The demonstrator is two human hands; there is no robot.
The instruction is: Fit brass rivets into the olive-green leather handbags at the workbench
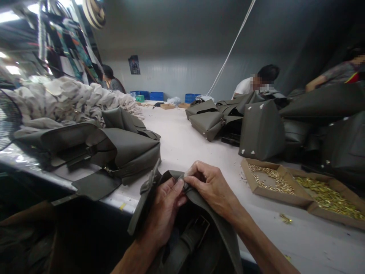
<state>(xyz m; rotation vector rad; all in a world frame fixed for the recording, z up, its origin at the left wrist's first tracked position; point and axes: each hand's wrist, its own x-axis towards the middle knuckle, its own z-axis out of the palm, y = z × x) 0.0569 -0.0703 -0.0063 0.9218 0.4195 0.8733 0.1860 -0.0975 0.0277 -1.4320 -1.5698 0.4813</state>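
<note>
A dark grey-green leather bag [225, 236] lies open at the near edge of the table, with a strap and metal buckle showing inside it. Both hands meet at its upper edge. My left hand [165, 205] is closed on that edge, thumb and fingers pinched together. From the right, my right hand [209, 186] pinches the same edge, its fingertips almost touching the left thumb. Whether a small part sits between the fingertips cannot be made out.
Two cardboard trays of small metal pieces, one [296, 198] nearer than the other [316, 213], stand at right. Grey bags [262, 129] are piled behind them, more bags [134, 148] at left. Pale cloth [68, 99] is heaped farther back. Three people are beyond the table.
</note>
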